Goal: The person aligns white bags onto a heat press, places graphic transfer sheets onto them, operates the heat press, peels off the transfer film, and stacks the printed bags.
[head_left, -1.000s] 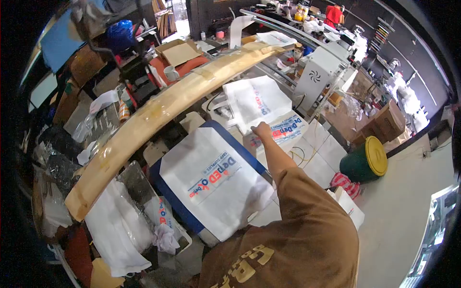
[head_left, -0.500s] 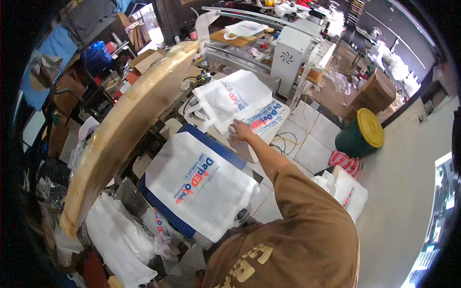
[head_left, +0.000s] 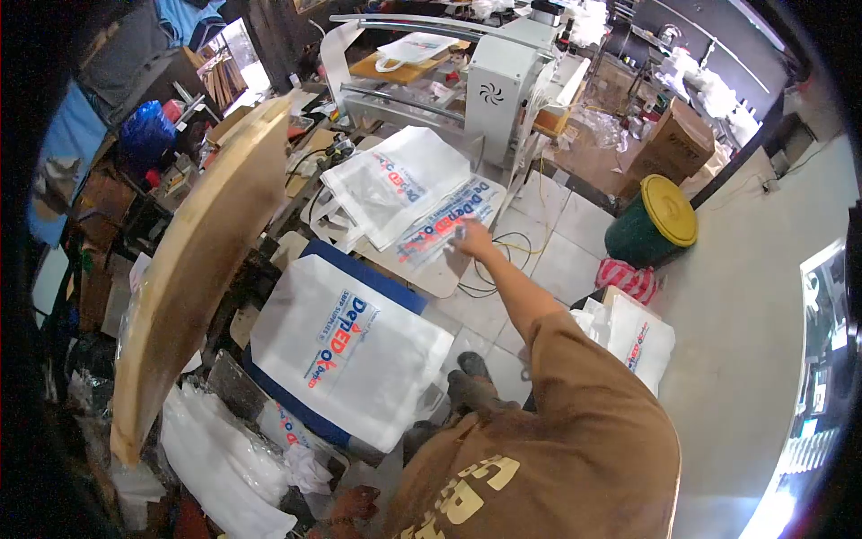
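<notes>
My right hand (head_left: 471, 239) is closed on the edge of a clear film sheet printed with blue and red logos (head_left: 429, 235). The film lies partly over a stack of white printed bags (head_left: 400, 175) on a light board. Nearer to me, a white bag with a "DepED" print (head_left: 359, 314) is spread flat on a blue pad (head_left: 310, 409). My left hand (head_left: 356, 505) is low at the bottom edge, beside my shirt; it is dark and its fingers are unclear.
A tilted, tan-edged panel (head_left: 202, 260) rises at left. Behind the stack stands a white machine (head_left: 496, 103). A green bin with a yellow lid (head_left: 671, 211) and a white bag pile (head_left: 642, 337) are at right; plastic-wrapped white material (head_left: 220, 449) lies lower left.
My right hand has pulled the printed film down and left, so more of it shows beside the bag stack. My left hand has come into view at the bottom. The view has shifted.
</notes>
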{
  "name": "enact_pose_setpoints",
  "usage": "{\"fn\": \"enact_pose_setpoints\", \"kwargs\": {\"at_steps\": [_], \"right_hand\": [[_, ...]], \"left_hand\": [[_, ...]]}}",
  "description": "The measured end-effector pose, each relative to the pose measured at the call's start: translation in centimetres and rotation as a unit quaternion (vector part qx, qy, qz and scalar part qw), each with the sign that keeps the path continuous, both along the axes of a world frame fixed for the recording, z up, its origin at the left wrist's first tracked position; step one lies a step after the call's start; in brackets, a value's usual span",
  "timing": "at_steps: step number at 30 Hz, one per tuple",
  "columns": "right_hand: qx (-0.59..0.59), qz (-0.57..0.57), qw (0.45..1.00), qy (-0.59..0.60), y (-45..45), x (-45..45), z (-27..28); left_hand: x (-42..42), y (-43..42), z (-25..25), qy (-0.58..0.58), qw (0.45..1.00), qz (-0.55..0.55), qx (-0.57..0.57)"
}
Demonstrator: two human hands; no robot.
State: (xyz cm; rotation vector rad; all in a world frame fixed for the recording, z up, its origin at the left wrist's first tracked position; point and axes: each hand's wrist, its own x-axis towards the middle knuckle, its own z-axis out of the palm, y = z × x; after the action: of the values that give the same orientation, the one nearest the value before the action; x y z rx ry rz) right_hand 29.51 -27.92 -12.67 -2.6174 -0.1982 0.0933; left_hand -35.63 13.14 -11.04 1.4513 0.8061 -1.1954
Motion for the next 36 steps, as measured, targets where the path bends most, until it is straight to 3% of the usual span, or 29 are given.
{"fn": "enact_pose_setpoints", "kwargs": {"at_steps": [3, 4, 6, 8, 10, 11, 12, 14, 16, 18, 20, 24, 27, 29, 33, 35, 36], "right_hand": [[-0.021, -0.041, 0.998, 0.041, -2.9, 4.7, -0.3], [-0.012, -0.078, 0.997, 0.020, -3.7, 5.3, 1.3], [-0.005, -0.105, 0.994, 0.000, -4.4, 7.2, 2.4], [-0.028, -0.093, 0.995, -0.015, -5.3, 9.8, 2.1], [0.011, -0.049, 0.998, 0.031, -5.7, 11.0, 1.4], [-0.029, -0.063, 0.997, 0.016, -4.9, 10.1, 1.8], [-0.070, -0.077, 0.995, -0.002, -4.2, 9.4, 1.9], [-0.036, -0.077, 0.996, -0.032, -4.0, 8.2, 1.2], [-0.008, -0.063, 0.996, -0.059, -3.8, 7.6, 1.5], [0.006, -0.045, 0.996, -0.080, -4.0, 7.2, 2.3], [0.029, -0.017, 0.999, -0.013, -4.2, 6.9, 4.1], [0.136, -0.007, 0.990, -0.027, -4.2, 6.9, 1.1], [0.235, -0.082, 0.968, 0.011, -4.3, 6.3, 0.7], [0.317, -0.070, 0.946, 0.023, -4.8, 5.4, 0.3], [0.360, -0.018, 0.930, 0.066, -5.6, 4.2, 1.8], [0.308, 0.062, 0.949, -0.018, -5.8, 4.3, 1.0], [0.309, 0.062, 0.949, -0.017, -6.0, 4.5, 0.8]], "left_hand": [[9.4, -9.2, 14.8, -0.018, 0.983, -0.157, 0.093], [10.4, -10.3, 14.7, -0.020, 0.985, -0.148, 0.093], [12.5, -12.8, 14.5, -0.167, 0.964, -0.183, 0.093], [20.1, -17.4, 18.3, -0.225, 0.966, -0.107, 0.072], [27.2, -21.2, 17.9, -0.418, 0.905, -0.058, 0.059], [32.2, -23.9, 20.9, -0.358, 0.931, 0.024, 0.060], [35.3, -23.9, 15.9, -0.460, 0.886, -0.001, 0.058], [43.3, -26.0, 15.3, -0.523, 0.841, -0.041, 0.129], [49.5, -26.9, 11.8, -0.504, 0.840, -0.049, 0.197], [54.3, -26.0, 6.3, -0.517, 0.787, -0.134, 0.307], [57.8, -25.4, 2.0, -0.447, 0.793, -0.126, 0.395], [59.8, -24.9, 0.9, -0.356, 0.819, -0.125, 0.432], [60.0, -25.3, 2.9, -0.339, 0.801, -0.193, 0.454], [60.0, -25.3, 4.0, -0.292, 0.830, -0.208, 0.427], [61.3, -26.0, 6.2, -0.256, 0.834, -0.166, 0.459], [62.1, -25.8, 5.2, -0.466, 0.733, -0.149, 0.473], [62.4, -25.4, 3.8, -0.465, 0.734, -0.149, 0.473]]}}
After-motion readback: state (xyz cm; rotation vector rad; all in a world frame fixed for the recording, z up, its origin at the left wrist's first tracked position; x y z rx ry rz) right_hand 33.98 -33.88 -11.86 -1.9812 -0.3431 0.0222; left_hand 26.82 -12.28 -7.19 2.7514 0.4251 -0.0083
